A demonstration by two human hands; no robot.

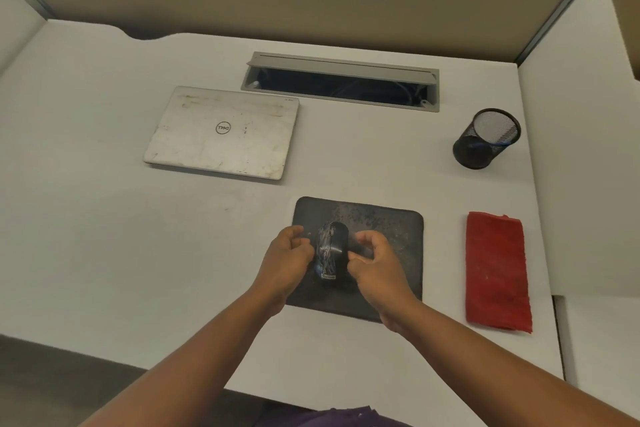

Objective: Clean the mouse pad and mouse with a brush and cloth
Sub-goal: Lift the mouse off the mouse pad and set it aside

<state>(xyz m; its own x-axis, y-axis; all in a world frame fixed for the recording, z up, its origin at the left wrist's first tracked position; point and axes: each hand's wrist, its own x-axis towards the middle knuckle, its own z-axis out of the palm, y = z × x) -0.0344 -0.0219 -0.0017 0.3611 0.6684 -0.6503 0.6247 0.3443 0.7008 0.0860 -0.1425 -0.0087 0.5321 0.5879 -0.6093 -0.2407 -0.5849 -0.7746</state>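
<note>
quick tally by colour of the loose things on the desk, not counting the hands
Black: 3, the mouse pad, the mouse and the mesh pen cup
Red: 1, the folded cloth
White or silver: 1, the closed laptop
Total: 5

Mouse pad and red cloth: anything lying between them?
Nothing. In the head view, only bare white desk separates the mouse pad from the red cloth.

On the desk (pixel 104 218) we count one mouse pad (pixel 388 236) near the front edge, carrying one mouse (pixel 330 250), and one folded red cloth (pixel 495 270) toward the right edge. We also count one closed laptop (pixel 221 132), one mesh pen holder (pixel 485 139) and one cable tray opening (pixel 341 81) along the back edge. Two hands, the left hand (pixel 287 260) and the right hand (pixel 375 263), are in view.
</note>
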